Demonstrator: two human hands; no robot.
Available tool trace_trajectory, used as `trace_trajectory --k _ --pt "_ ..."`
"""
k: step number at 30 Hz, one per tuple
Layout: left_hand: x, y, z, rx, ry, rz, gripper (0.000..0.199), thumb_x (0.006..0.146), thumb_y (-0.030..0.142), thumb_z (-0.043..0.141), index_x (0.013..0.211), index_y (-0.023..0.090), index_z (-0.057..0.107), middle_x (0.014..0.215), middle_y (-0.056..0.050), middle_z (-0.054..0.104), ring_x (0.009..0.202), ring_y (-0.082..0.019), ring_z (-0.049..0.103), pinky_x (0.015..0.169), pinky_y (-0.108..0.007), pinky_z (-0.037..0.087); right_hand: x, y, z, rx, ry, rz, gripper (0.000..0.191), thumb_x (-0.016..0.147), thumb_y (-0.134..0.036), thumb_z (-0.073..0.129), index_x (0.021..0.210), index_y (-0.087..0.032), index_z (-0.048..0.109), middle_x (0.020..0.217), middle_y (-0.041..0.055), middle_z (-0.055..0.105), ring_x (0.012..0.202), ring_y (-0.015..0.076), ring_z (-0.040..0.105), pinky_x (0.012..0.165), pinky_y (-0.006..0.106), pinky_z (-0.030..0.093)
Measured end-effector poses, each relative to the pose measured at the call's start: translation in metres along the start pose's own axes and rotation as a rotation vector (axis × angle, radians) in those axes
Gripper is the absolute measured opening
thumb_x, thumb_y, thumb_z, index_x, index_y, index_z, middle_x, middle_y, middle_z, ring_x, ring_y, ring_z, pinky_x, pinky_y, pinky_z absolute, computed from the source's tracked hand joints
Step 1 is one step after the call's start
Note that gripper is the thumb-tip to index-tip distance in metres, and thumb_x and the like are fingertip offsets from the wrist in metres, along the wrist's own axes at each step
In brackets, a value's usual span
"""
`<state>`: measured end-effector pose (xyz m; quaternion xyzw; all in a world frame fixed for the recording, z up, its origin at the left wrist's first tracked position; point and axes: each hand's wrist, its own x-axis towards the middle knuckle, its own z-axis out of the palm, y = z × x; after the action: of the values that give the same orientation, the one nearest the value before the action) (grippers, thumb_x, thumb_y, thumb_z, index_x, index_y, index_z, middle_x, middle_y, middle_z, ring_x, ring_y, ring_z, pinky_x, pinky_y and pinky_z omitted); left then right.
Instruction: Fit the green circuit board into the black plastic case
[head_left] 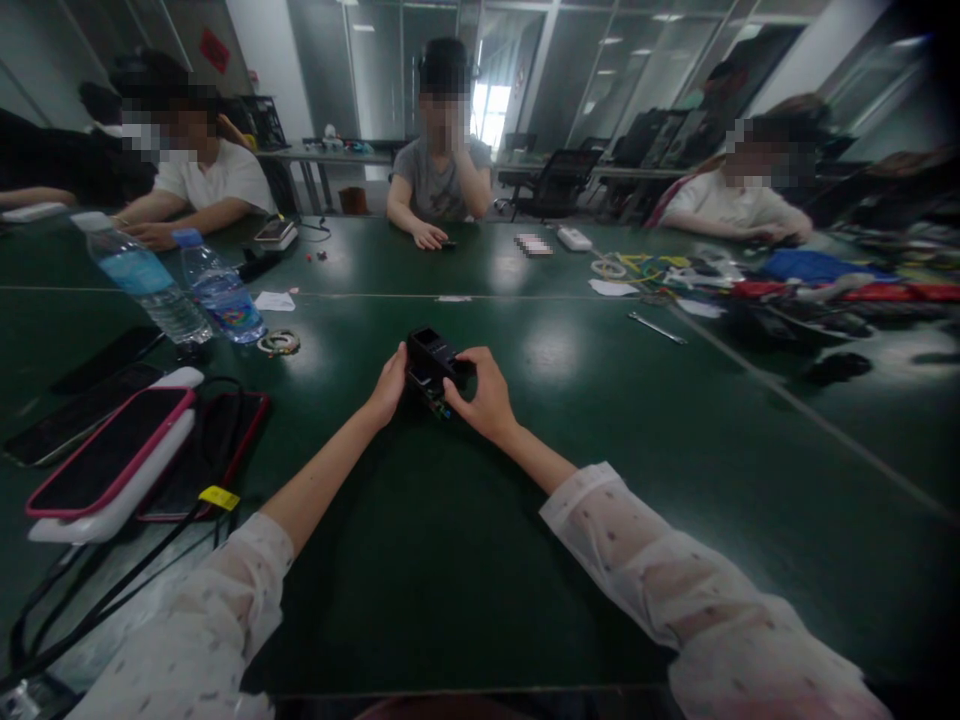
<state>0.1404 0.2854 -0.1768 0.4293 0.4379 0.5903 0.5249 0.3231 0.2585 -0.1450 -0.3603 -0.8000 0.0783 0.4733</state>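
A small black boxy device [430, 350] with a dark panel on its top is between my two hands, above the green table [420, 590]. Small coloured bits, perhaps wires or a circuit board, show at its near end. My left hand [390, 387] is closed along the device's left side, most of its fingers hidden behind it. On the right side, my right hand [486, 392] curls its thumb and forefinger against the device. I cannot make out exactly what lies under those fingertips.
At left lie a pink-edged phone [112, 450] on a white block, other phones and black cables. Two water bottles [154, 285] stand behind them. A wrench [656, 328] and a heap of cables and tools [817, 285] lie at right. Several people sit around the table.
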Motion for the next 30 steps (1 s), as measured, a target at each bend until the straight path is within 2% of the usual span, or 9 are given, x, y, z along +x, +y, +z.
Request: trace_trajectory --k 12,17,25,30 --pt "0.0046 -0.0035 -0.0047 -0.068 0.034 -0.068 0.051 0.085 0.063 0.044 0.107 0.019 0.058 0.103 -0.010 0.067 0.095 -0.023 0.063 0.081 -0.034 0.047 0.0001 -0.0010 -0.0010 -0.017 -0.045 0.005 0.029 0.087 -0.036 0.052 0.112 -0.023 0.044 0.104 0.0089 0.054 0.095 0.0238 0.056 0.083 0.042 0.051" --pt "0.0016 -0.0005 -0.0033 -0.071 0.026 -0.068 0.051 0.086 0.062 0.042 0.107 0.019 0.058 0.107 -0.011 0.068 0.100 -0.023 0.063 0.084 -0.035 0.047 -0.0006 -0.0008 -0.0002 -0.028 -0.038 -0.069 0.031 0.085 -0.036 0.055 0.111 -0.023 0.044 0.104 0.0093 0.054 0.098 0.0246 0.056 0.085 0.043 0.050" --pt "0.0018 0.0005 -0.0032 -0.039 0.042 -0.063 0.057 0.085 0.067 0.039 0.107 0.018 0.059 0.104 -0.011 0.069 0.099 -0.024 0.063 0.085 -0.035 0.047 -0.0018 -0.0002 0.0017 -0.033 -0.077 -0.062 0.034 0.083 -0.038 0.056 0.113 -0.025 0.045 0.107 0.0096 0.055 0.101 0.0264 0.056 0.087 0.046 0.050" --pt "0.0035 -0.0005 -0.0039 -0.079 0.041 -0.077 0.054 0.087 0.064 0.038 0.106 0.018 0.059 0.107 -0.011 0.068 0.103 -0.023 0.063 0.088 -0.035 0.047 -0.0022 -0.0007 0.0018 -0.044 -0.081 -0.070 0.034 0.084 -0.039 0.056 0.113 -0.025 0.045 0.107 0.0100 0.055 0.101 0.0266 0.056 0.086 0.045 0.050"
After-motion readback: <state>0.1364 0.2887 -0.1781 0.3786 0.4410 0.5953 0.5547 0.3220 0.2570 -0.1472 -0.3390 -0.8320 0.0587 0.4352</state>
